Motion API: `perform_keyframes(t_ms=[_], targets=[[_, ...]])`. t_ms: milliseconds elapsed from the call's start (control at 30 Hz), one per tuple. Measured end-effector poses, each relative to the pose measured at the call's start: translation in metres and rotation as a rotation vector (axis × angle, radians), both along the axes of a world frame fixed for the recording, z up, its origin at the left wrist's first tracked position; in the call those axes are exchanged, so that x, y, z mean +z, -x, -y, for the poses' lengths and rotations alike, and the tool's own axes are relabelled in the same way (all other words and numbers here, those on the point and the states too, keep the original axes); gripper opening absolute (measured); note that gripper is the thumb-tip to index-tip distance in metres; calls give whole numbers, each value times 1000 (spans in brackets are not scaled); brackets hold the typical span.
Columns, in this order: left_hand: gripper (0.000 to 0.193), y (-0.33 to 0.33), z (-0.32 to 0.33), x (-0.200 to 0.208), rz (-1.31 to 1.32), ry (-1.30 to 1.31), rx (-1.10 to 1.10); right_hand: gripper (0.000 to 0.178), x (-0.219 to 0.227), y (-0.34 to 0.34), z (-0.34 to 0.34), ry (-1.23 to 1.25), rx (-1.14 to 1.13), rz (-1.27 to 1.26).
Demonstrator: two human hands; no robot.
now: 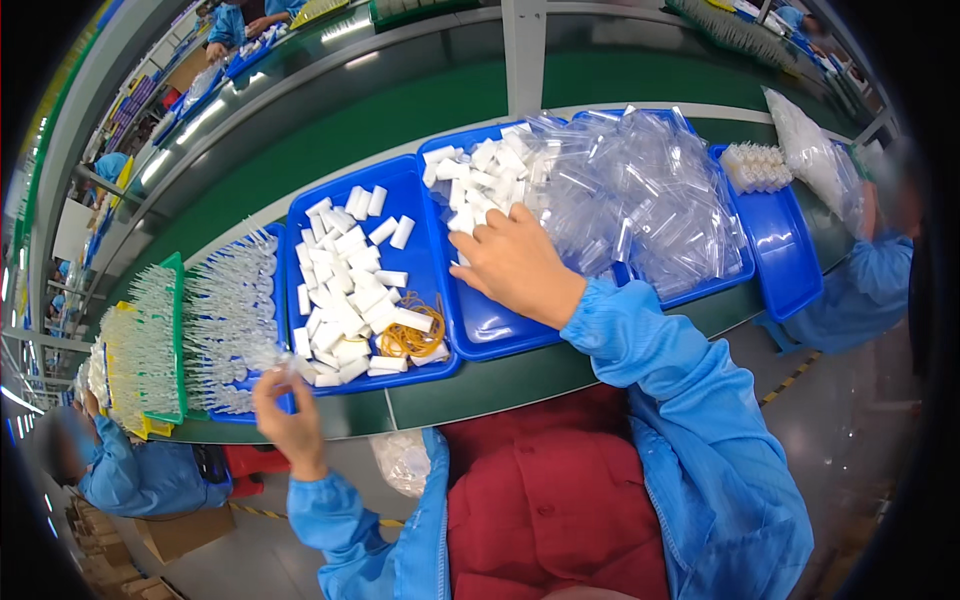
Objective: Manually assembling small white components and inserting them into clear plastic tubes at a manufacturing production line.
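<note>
My right hand [522,268] reaches over a blue tray [490,335], its bent fingers apart and nearest to a pile of small white blocks [480,180]. The fingertips' contact with the blocks is partly hidden. At the left, my left hand [288,420] is raised by the table's near edge, thumb and fingers pinched on a small clear plastic piece [286,366], blurred. Beside it, another blue tray [430,372] holds more white blocks [345,265] and a tangle of yellow-brown rubber bands [412,335]. Clear plastic tubes [650,190] lie heaped right of my right hand.
Racks of thin clear pieces [235,320] stand at the left, next to a green rack [165,340]. At the right, a blue tray [790,260] holds a bundle of small whitish parts [755,168], near a plastic bag [810,145]. Co-workers in blue sit at both sides.
</note>
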State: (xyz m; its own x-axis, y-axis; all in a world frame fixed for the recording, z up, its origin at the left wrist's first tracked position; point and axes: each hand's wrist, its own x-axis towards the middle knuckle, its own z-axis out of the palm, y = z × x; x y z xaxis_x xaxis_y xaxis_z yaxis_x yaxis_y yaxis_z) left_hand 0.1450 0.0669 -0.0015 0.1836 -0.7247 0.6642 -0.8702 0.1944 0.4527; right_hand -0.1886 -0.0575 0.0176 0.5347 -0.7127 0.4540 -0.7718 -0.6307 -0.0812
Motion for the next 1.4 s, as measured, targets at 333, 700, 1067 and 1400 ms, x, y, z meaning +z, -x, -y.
perform_keyframes(t_ms=[333, 700, 1067, 1400], targets=[[35, 154, 83, 21, -286, 75, -556, 42, 3, 4, -9, -138, -6, 204], [34, 164, 76, 13, -897, -210, -934, 27, 32, 48, -24, -959, 139, 1455], [33, 155, 77, 19, -1396, -540, -1083, 26, 8, 50, 4, -813, 320, 1402], [34, 152, 82, 18, -1453, -636, -1092, 24, 6, 56, 5, -645, 336, 1158]])
